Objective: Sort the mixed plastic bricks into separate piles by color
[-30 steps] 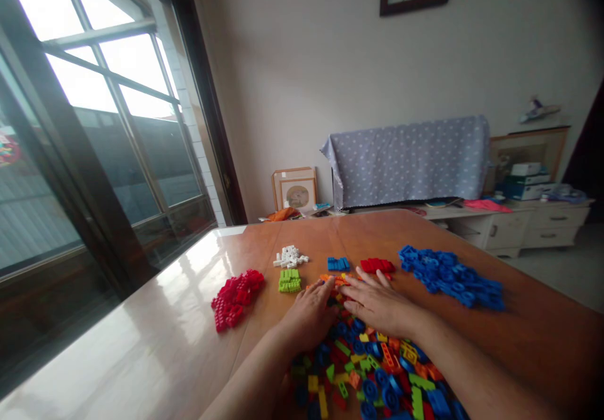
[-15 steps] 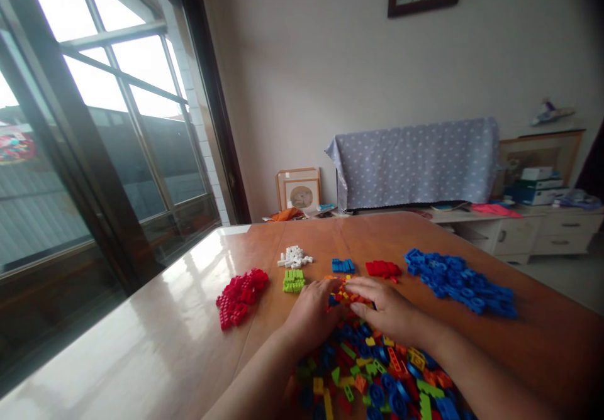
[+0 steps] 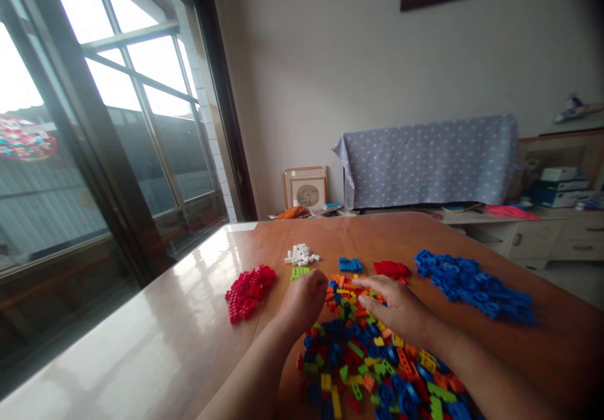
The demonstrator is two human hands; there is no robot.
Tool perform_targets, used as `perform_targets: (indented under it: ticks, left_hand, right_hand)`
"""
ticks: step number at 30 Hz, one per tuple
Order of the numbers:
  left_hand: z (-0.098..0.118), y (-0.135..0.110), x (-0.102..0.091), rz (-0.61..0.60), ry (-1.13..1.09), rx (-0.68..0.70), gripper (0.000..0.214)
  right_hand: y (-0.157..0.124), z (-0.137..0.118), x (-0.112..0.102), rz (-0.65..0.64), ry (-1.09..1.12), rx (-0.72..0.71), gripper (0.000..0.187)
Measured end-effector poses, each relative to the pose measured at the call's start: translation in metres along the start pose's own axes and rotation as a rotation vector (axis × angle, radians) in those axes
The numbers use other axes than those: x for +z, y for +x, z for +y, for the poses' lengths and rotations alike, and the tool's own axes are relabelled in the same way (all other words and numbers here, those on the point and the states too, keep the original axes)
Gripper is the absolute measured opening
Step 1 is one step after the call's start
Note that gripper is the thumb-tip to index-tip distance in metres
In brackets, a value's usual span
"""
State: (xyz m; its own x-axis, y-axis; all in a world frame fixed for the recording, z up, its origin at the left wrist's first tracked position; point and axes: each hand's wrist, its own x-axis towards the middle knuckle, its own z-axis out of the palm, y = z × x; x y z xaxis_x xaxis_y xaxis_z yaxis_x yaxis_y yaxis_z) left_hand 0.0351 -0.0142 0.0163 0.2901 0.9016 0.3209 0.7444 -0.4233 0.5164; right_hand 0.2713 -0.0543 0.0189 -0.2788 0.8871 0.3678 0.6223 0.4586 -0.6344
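Spread over the near part of the wooden table (image 3: 189, 319) is a mixed heap of toy building bricks (image 3: 349, 348) in blue, green, yellow, orange and red. At the heap's left far side, my left hand (image 3: 306, 297) is closed with its fingers curled in; whatever it holds is hidden. A small group of lime green bricks (image 3: 299, 273) lies just behind that hand, partly covered by it. My right hand (image 3: 396, 303) hovers over or rests on the heap's right far side, its fingers stretched out towards orange and yellow pieces.
Sorted piles ring the heap: pinkish-red bricks (image 3: 250, 291) at left, white pieces (image 3: 301, 255) and small blue bricks (image 3: 350, 265) farther back, red bricks (image 3: 391, 270) and a big blue pile (image 3: 472, 285) at right. Beyond the table stands a low white cabinet (image 3: 533, 237).
My left hand has curled shut and moved back from the middle of the heap, uncovering orange pieces. My right hand stays stretched out. The view has swung slightly left.
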Motion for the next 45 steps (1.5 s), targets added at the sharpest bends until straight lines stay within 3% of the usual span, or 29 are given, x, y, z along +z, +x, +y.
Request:
perform_targets:
  ticks: [7, 12, 17, 23, 29, 38, 41, 45]
  left_hand:
    - [0.013, -0.005, 0.004, -0.114, 0.117, 0.209, 0.020]
    - [0.021, -0.005, 0.010, -0.122, 0.174, 0.235, 0.018]
    - [0.009, -0.001, 0.003, -0.083, 0.103, 0.139, 0.014]
    - [-0.023, -0.004, -0.017, -0.152, 0.205, 0.006, 0.019]
    - [-0.051, -0.007, -0.023, -0.196, 0.224, -0.065, 0.021]
    - [-0.054, -0.003, -0.019, -0.230, 0.207, -0.144, 0.014]
    - [-0.060, -0.001, -0.023, -0.181, 0.253, -0.175, 0.007]
    - [-0.074, 0.005, -0.027, -0.025, 0.279, -0.254, 0.010]
  right_hand:
    - [0.001, 0.010, 0.000, 0.000, -0.101, -0.017, 0.034]
    - [0.002, 0.007, -0.002, 0.010, -0.119, -0.019, 0.032]
    - [0.002, 0.009, -0.002, 0.018, -0.129, -0.026, 0.033]
    - [0.004, 0.021, -0.001, 0.021, -0.139, -0.067, 0.033]
    - [0.003, 0.026, -0.003, 0.029, -0.148, -0.062, 0.033]
    - [0.004, 0.031, -0.002, 0.033, -0.147, -0.044, 0.034]
    - [0.004, 0.032, -0.002, 0.037, -0.148, -0.031, 0.034]
    - [0.003, 0.031, -0.003, 0.035, -0.150, -0.039, 0.034]
